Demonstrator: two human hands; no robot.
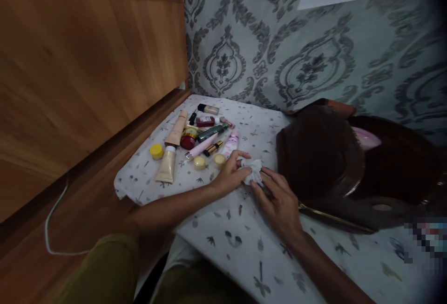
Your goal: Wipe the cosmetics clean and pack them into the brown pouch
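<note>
The left hand [228, 174] and the right hand [279, 201] meet at a crumpled white tissue [253, 171], which lies between their fingertips, above the patterned cloth [256, 129]. The left hand pinches the near side of the tissue, thumb stretched across it and index finger curved over beyond. The right hand has its fingers bent and a little apart, their tips pressed to the other side of the tissue. Whether the tissue wraps some small item, I cannot tell. Just beyond the left hand stands or lies a pink tube [232, 143], and beside that hand, to its left, are two pale round pots, the nearer one [220, 160] close to the fingers and the other [199, 162] farther out. Past these pots lie a gold and black tube [213, 148], a pink stick [202, 147] and a green tube [210, 132], all tilted the same way. Farther left of the left hand are a cream tube [166, 166], a yellow lid [156, 151], a peach tube [177, 128] and a red jar [188, 139]. Farthest beyond the hand are a dark red bottle [206, 121] and a black-capped bottle [208, 109]. To the right of the right hand sits a brown bag [317, 155], with something pink [366, 138] showing in it.
</note>
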